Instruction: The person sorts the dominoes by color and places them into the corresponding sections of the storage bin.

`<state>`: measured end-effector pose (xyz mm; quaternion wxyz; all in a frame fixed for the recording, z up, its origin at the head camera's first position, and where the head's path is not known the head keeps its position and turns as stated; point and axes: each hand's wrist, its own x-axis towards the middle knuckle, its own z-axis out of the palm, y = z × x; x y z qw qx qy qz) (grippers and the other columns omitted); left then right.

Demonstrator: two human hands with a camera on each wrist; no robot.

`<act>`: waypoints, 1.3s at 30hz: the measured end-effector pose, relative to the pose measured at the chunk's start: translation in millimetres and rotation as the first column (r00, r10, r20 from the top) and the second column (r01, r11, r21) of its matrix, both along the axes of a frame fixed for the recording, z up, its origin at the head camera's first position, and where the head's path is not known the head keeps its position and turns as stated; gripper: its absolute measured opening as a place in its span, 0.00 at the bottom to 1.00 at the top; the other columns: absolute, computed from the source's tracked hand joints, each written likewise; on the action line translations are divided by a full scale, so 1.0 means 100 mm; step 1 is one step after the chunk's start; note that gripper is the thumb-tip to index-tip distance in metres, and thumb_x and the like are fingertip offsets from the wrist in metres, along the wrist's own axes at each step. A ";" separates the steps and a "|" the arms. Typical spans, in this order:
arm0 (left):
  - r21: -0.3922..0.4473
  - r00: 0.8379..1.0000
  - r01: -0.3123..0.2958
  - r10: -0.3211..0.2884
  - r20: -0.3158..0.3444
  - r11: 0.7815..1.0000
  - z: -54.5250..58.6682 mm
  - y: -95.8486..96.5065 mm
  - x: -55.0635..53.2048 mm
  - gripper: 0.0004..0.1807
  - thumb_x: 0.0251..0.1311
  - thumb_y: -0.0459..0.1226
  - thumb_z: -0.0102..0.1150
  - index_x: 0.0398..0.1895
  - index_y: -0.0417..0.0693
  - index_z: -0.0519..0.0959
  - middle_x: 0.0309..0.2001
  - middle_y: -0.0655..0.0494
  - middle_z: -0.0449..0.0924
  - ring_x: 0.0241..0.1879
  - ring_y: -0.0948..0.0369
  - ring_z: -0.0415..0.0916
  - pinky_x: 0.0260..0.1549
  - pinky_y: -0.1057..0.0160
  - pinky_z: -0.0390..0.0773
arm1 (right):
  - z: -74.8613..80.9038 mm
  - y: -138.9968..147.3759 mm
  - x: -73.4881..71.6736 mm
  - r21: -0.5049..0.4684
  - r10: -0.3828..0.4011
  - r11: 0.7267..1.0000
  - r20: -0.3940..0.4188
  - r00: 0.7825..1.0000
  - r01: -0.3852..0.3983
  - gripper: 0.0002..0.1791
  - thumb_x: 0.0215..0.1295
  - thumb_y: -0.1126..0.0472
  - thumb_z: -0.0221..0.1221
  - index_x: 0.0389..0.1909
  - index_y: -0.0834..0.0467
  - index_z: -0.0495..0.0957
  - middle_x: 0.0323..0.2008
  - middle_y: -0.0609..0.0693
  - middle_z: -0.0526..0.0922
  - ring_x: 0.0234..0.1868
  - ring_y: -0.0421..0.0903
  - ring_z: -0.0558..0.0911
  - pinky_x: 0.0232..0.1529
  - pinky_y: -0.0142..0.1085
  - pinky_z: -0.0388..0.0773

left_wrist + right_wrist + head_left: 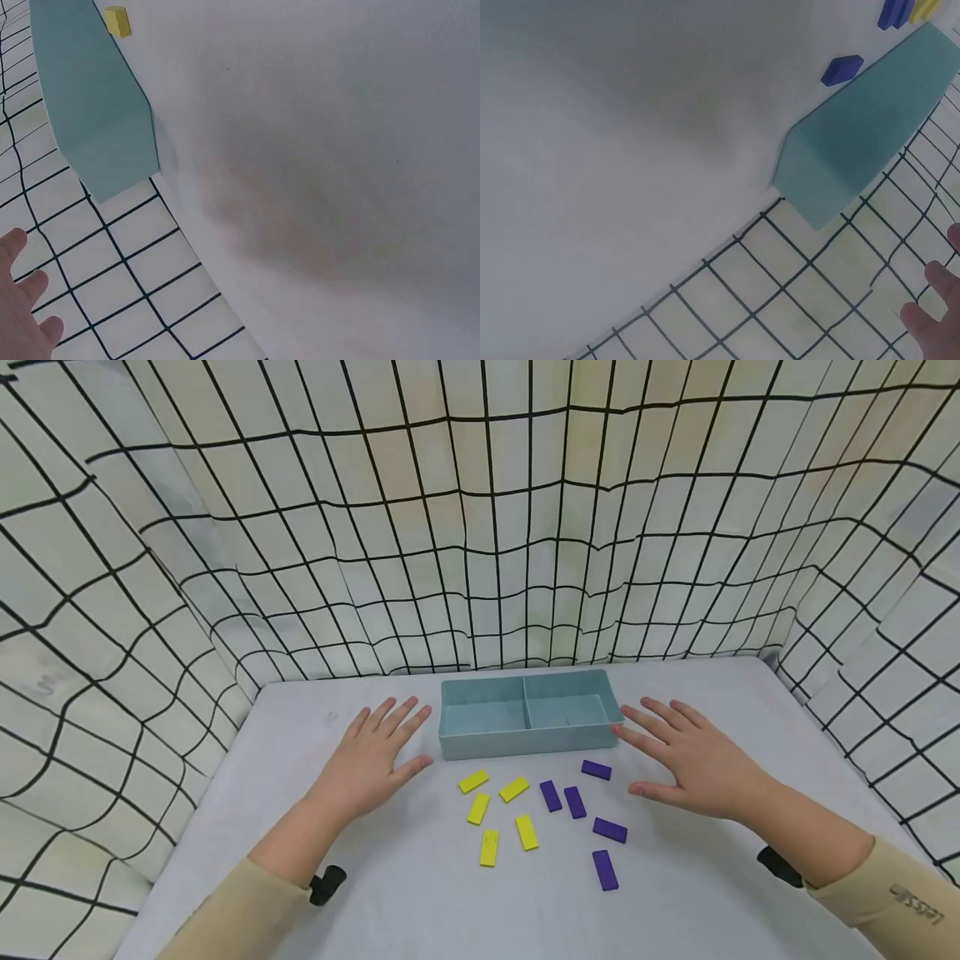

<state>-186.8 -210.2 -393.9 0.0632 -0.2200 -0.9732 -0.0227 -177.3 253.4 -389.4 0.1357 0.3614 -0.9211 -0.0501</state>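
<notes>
Both hands are spread with straight fingers and hold nothing. The left hand (369, 762) is left of a teal two-compartment box (525, 742), and the right hand (693, 760) is to its right, its fingertips overlapping the box's corner in the head view; whether they touch, I cannot tell. Nothing lies in either compartment. In front of the box are several flat yellow blocks (527, 832) on the left and several flat purple blocks (605, 870) on the right. The wrist views show fingertips (31, 287) and the box's outer walls (862, 127).
A white-covered table (450, 910) bears everything. Black grid netting (487, 518) over pale walls rises behind and along both sides. Black straps with dark mounts (327, 885) are on the wrists, under beige sleeves (240, 906).
</notes>
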 end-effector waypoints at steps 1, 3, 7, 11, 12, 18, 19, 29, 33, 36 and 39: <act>0.000 1.000 -0.006 0.006 0.009 1.000 0.00 -0.01 -0.01 0.43 0.68 0.67 0.38 0.80 0.60 0.49 0.79 0.54 0.46 0.77 0.46 0.43 0.71 0.41 0.40 | -0.01 -0.01 0.00 -0.005 -0.001 1.000 0.007 1.000 0.001 0.46 0.63 0.25 0.50 0.77 0.42 0.56 0.75 0.52 0.60 0.74 0.59 0.57 0.74 0.51 0.38; 0.001 1.000 -0.013 0.013 0.024 1.000 -0.01 -0.02 -0.02 0.43 0.68 0.67 0.38 0.80 0.60 0.48 0.79 0.53 0.46 0.76 0.45 0.43 0.71 0.40 0.40 | -0.02 -0.01 0.01 -0.012 -0.007 1.000 0.027 1.000 0.007 0.45 0.63 0.26 0.50 0.77 0.43 0.57 0.74 0.52 0.61 0.74 0.59 0.58 0.72 0.55 0.49; 0.008 0.998 -0.028 0.028 0.051 1.000 -0.02 -0.05 -0.07 0.43 0.69 0.67 0.38 0.80 0.60 0.47 0.79 0.53 0.46 0.76 0.45 0.43 0.71 0.40 0.40 | -0.03 -0.03 0.02 -0.020 -0.031 0.999 0.104 0.994 0.033 0.43 0.64 0.27 0.51 0.75 0.45 0.61 0.72 0.52 0.66 0.72 0.58 0.61 0.66 0.57 0.61; 0.019 0.996 -0.045 0.043 0.072 0.999 -0.03 -0.07 -0.12 0.42 0.69 0.67 0.38 0.80 0.60 0.47 0.79 0.53 0.47 0.76 0.45 0.44 0.70 0.40 0.41 | -0.04 -0.05 0.02 -0.037 -0.046 0.998 0.171 0.984 0.053 0.41 0.65 0.30 0.54 0.74 0.46 0.65 0.69 0.52 0.70 0.70 0.57 0.66 0.64 0.57 0.65; 0.021 0.996 -0.049 0.047 0.077 0.999 -0.03 -0.07 -0.13 0.42 0.69 0.67 0.38 0.80 0.60 0.47 0.79 0.53 0.47 0.76 0.45 0.44 0.70 0.40 0.41 | -0.04 -0.05 0.02 -0.042 -0.043 0.998 0.182 0.982 0.051 0.40 0.65 0.31 0.55 0.73 0.47 0.66 0.68 0.52 0.71 0.69 0.58 0.67 0.63 0.57 0.65; 0.033 0.991 -0.072 0.068 0.111 0.997 -0.02 -0.07 -0.19 0.41 0.70 0.64 0.41 0.80 0.60 0.48 0.78 0.53 0.48 0.76 0.44 0.45 0.70 0.39 0.42 | -0.07 -0.09 -0.02 -0.039 -0.034 0.998 0.227 0.973 0.044 0.35 0.65 0.37 0.60 0.69 0.48 0.72 0.63 0.51 0.77 0.64 0.56 0.74 0.60 0.55 0.70; 0.036 0.991 -0.072 0.068 0.116 0.997 -0.02 -0.07 -0.20 0.41 0.70 0.64 0.41 0.80 0.60 0.48 0.78 0.53 0.48 0.76 0.44 0.46 0.70 0.39 0.43 | -0.08 -0.10 -0.03 -0.035 -0.037 0.998 0.234 0.972 0.046 0.34 0.65 0.38 0.61 0.68 0.48 0.72 0.62 0.51 0.78 0.63 0.55 0.74 0.59 0.55 0.71; 0.048 0.986 -0.081 0.073 0.153 0.996 -0.01 -0.01 -0.35 0.40 0.71 0.64 0.38 0.80 0.60 0.47 0.78 0.54 0.49 0.75 0.43 0.48 0.69 0.38 0.47 | -0.17 -0.22 -0.17 -0.018 -0.033 0.999 0.305 0.952 0.040 0.26 0.66 0.44 0.63 0.63 0.48 0.77 0.55 0.49 0.82 0.56 0.53 0.80 0.53 0.51 0.77; 0.040 0.984 -0.079 0.072 0.165 0.996 -0.03 0.03 -0.42 0.41 0.71 0.65 0.37 0.80 0.60 0.47 0.78 0.54 0.49 0.74 0.43 0.49 0.69 0.39 0.48 | -0.21 -0.25 -0.23 -0.013 -0.016 1.000 0.318 0.948 0.021 0.25 0.66 0.47 0.63 0.62 0.49 0.78 0.53 0.50 0.84 0.55 0.52 0.82 0.52 0.50 0.78; 0.040 0.982 -0.073 0.065 0.175 0.997 -0.05 0.05 -0.48 0.40 0.71 0.64 0.37 0.80 0.60 0.47 0.78 0.54 0.50 0.74 0.44 0.50 0.69 0.39 0.49 | -0.26 -0.26 -0.29 -0.001 0.002 1.000 0.316 0.949 -0.002 0.23 0.65 0.49 0.64 0.60 0.50 0.79 0.51 0.50 0.84 0.53 0.52 0.82 0.50 0.49 0.79; 0.040 0.980 -0.064 0.055 0.189 0.997 -0.08 0.09 -0.54 0.40 0.72 0.64 0.38 0.80 0.60 0.47 0.78 0.54 0.50 0.75 0.45 0.50 0.69 0.40 0.49 | -0.32 -0.27 -0.35 0.017 0.019 1.000 0.314 0.949 -0.026 0.22 0.65 0.50 0.65 0.59 0.50 0.80 0.50 0.49 0.85 0.51 0.51 0.83 0.49 0.47 0.80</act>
